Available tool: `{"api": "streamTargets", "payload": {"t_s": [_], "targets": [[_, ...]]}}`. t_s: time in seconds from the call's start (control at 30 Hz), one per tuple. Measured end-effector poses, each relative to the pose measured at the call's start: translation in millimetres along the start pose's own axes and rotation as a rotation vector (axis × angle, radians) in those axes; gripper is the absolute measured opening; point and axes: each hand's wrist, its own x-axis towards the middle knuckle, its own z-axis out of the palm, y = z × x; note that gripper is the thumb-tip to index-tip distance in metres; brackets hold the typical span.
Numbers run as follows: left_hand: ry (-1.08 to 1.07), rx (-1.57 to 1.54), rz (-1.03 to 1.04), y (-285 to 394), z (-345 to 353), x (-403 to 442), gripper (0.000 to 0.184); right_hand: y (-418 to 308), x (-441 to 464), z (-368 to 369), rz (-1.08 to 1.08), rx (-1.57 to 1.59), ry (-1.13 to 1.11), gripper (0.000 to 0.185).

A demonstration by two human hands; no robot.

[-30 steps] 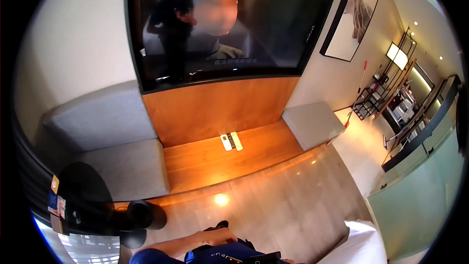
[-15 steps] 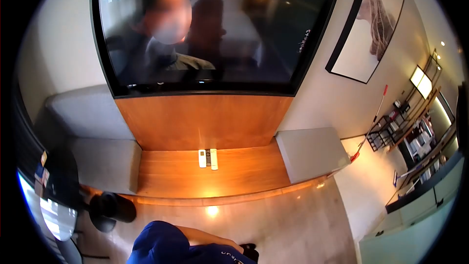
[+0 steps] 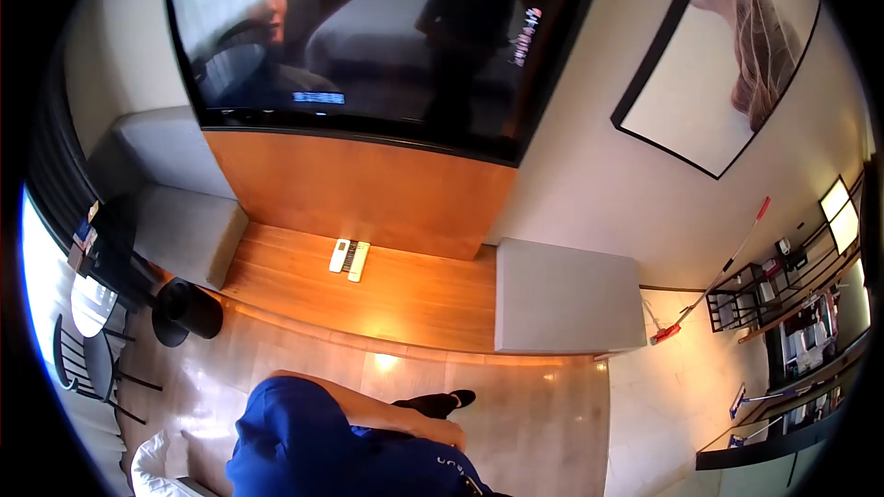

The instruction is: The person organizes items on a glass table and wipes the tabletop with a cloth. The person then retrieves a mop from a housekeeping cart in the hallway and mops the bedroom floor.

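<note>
Below the camera, my left arm reaches from a blue sleeve point(image 3: 290, 414) across the front of the blue shirt. My left hand point(image 3: 446, 433) rests close against the shirt at waist height; its fingers are hidden or too small to make out. Nothing visible is held in it. Out of sight is my right hand. A dark trouser leg and black shoe point(image 3: 463, 398) show just beyond the left hand. Farther ahead, two white remote controls point(image 3: 341, 256) point(image 3: 359, 263) lie side by side with a dark strip between them on the wooden ledge point(image 3: 424, 304).
A television point(image 3: 368, 46) hangs above the ledge. Grey cushioned blocks point(image 3: 571, 299) flank it. To the left stand a black bin point(image 3: 191, 308) and a chair point(image 3: 97, 364). A red-headed broom point(image 3: 665, 335) leans at the right wall, near a black rack point(image 3: 737, 308).
My view has turned rightward and moved slightly, so the television and remotes sit farther left. More of my left arm, hand and a foot shows. The television picture differs.
</note>
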Motion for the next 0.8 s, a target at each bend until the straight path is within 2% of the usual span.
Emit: {"api": "streamTargets", "payload": {"t_s": [0.1, 0.13, 0.23, 0.33, 0.37, 0.4, 0.43, 0.5, 0.53, 0.57, 0.6, 0.67, 0.77, 0.8], "targets": [[-0.026, 0.067, 0.145, -19.5, -33.8, 77.4, 0.021, 59.1, 11.7, -24.2, 0.072, -0.015, -0.027, 0.029], [-0.054, 0.135, 0.115, -19.1, -47.3, 108.6, 0.021, 79.0, 11.2, -29.7, 0.102, -0.016, -0.038, 0.029], [-0.298, 0.373, 0.145, -5.6, -79.3, 204.4, 0.020, 147.3, -8.9, -26.4, 0.168, -0.034, -0.120, 0.029], [-0.404, 0.461, 0.165, -1.9, -104.9, 276.2, 0.020, 225.8, -26.2, -14.5, 0.053, -0.147, -0.194, 0.030], [-0.494, 0.413, 0.166, -4.7, -116.7, 301.9, 0.018, 176.3, -33.2, -97.7, 0.017, -0.018, -0.155, 0.030], [-0.515, 0.381, 0.214, -5.7, -124.6, 324.1, 0.018, 142.9, -37.9, -181.9, 0.103, 0.167, -0.171, 0.030], [-0.519, 0.357, 0.254, -9.2, -132.5, 349.5, 0.018, 179.6, -25.2, -183.2, 0.119, 0.223, -0.268, 0.038], [-0.527, 0.278, 0.317, -14.9, -145.6, 400.7, 0.019, 217.1, -25.1, -234.1, 0.312, 0.392, -0.017, 0.056], [-0.586, 0.280, 0.273, -18.2, -146.8, 430.0, 0.020, 248.2, -24.2, -251.1, 0.282, 0.361, 0.167, 0.047], [-0.637, 0.288, 0.226, -22.6, -148.3, 461.0, 0.021, 277.6, -21.6, -269.5, 0.298, 0.282, 0.313, 0.048], [-0.683, 0.299, 0.170, -25.2, -149.0, 491.1, 0.022, 306.8, -19.3, -288.6, 0.323, 0.349, 0.474, 0.047], [-0.641, 0.286, 0.174, -34.4, -148.0, 556.2, 0.019, 365.6, -6.5, -328.4, 0.369, 0.357, 0.702, 0.039], [-0.543, 0.189, 0.182, -24.5, -154.0, 665.3, 0.018, 439.9, 16.7, -409.9, 0.366, 0.481, 1.038, 0.025], [-0.516, 0.133, 0.164, -20.4, -155.9, 689.6, 0.017, 465.6, 23.1, -434.7, 0.325, 0.756, 1.119, 0.022]]}}
